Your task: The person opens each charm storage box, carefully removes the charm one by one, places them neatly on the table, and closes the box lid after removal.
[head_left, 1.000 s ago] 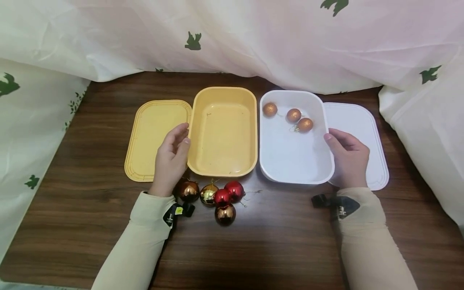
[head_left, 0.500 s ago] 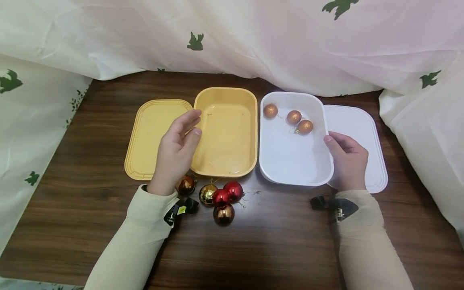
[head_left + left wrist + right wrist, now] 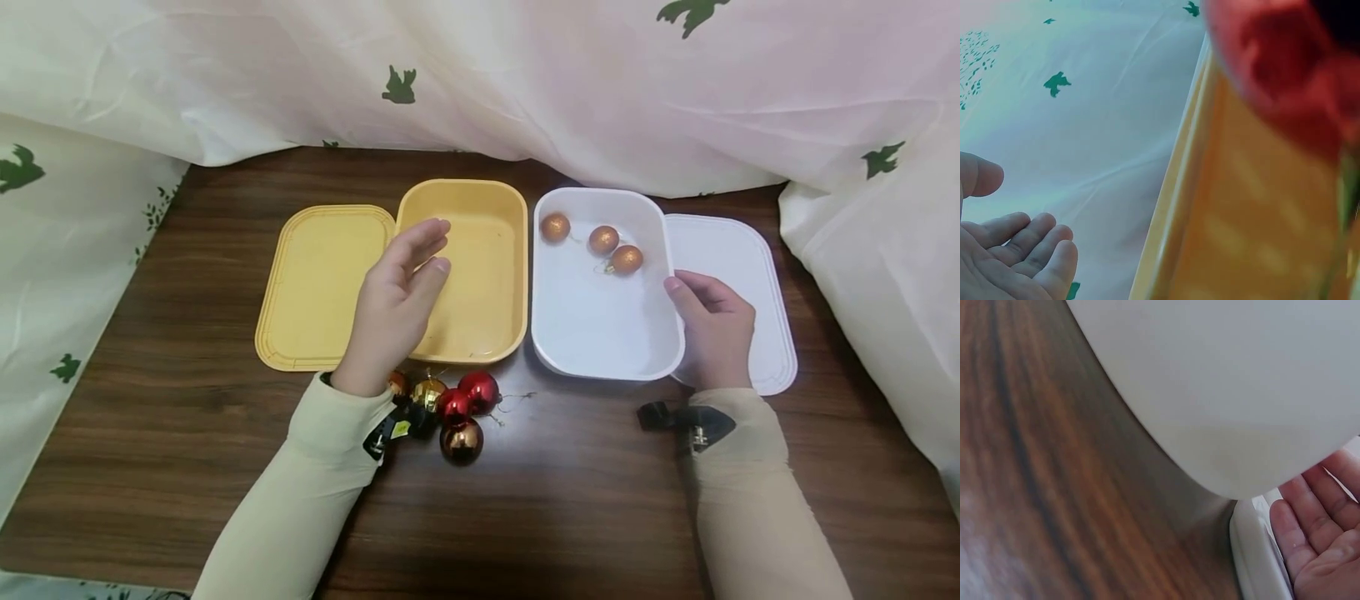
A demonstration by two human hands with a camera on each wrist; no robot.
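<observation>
My left hand (image 3: 397, 300) hovers over the left side of the yellow container (image 3: 517, 267), fingers extended and thumb apart, with nothing in its grasp. In the left wrist view, its palm and fingers (image 3: 1029, 250) lie beside the container's yellow wall (image 3: 1241, 231). At the white container's (image 3: 600, 354) right edge, my right hand (image 3: 716, 321) holds the rim, thumb at the top and fingers outside. The right wrist view shows those fingers (image 3: 1316, 519) against the white wall. Inside the white container are three glittery orange ornament balls (image 3: 556, 227).
Below the containers lie shiny Christmas balls: red ones (image 3: 478, 392), a brown one (image 3: 461, 442) and a gold one (image 3: 429, 392), partly behind the left wrist. A yellow lid (image 3: 315, 283) lies left, a white lid (image 3: 750, 292) right. A patterned curtain (image 3: 480, 75) hangs behind.
My left hand has left the yellow container's left edge and moved right and slightly up, over the container. The right hand stays at the white rim.
</observation>
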